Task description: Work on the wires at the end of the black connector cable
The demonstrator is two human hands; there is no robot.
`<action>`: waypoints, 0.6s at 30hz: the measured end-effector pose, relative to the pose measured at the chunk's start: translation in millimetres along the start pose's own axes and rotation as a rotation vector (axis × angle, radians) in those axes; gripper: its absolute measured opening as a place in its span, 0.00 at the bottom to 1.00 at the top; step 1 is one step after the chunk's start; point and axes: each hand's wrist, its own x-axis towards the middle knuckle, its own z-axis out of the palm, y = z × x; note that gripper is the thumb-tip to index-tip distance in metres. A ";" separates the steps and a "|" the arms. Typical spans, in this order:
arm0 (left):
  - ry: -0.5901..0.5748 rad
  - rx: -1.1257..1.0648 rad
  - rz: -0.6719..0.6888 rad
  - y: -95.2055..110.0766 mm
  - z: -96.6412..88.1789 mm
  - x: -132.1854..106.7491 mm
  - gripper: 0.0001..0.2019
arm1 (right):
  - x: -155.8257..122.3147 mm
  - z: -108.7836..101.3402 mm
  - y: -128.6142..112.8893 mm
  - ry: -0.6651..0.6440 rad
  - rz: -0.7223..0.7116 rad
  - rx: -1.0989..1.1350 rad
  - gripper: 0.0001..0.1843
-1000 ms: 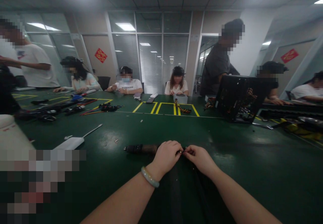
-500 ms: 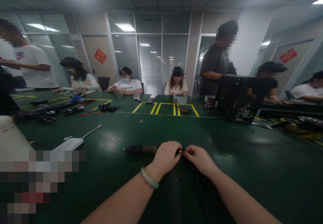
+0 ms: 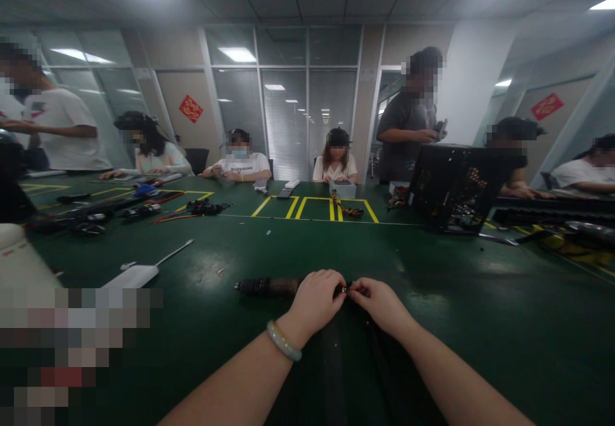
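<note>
A dark electric screwdriver lies on the green table, its tip pointing left. My left hand is closed over its rear part, which is hidden under the fingers. Close beside it, my right hand pinches at the tool's rear end, thumb and fingertips together. A tiny shiny metal piece shows between the fingertips of both hands; its kind is too small to make out. A dark cord-like strip runs from below my right hand toward me.
A white adapter with a short cable lies to the left. Bundled cables are spread beyond it. A black computer case stands at the back right. Across the table, several people sit or stand near a grey box.
My hands and the screwdriver keep nearly the same position. The standing person at the back right has raised a hand holding a small object.
</note>
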 end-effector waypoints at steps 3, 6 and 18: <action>0.000 0.004 0.025 -1.0 1.1 0.3 0.04 | 0.4 -0.5 0.2 -0.018 0.006 0.012 0.10; -0.006 0.016 0.044 -2.2 3.0 0.8 0.05 | 0.4 -1.1 -0.8 -0.006 -0.016 0.007 0.10; 0.011 -0.011 0.045 -1.4 1.8 0.7 0.04 | 0.5 -1.3 -0.7 -0.006 -0.017 0.015 0.09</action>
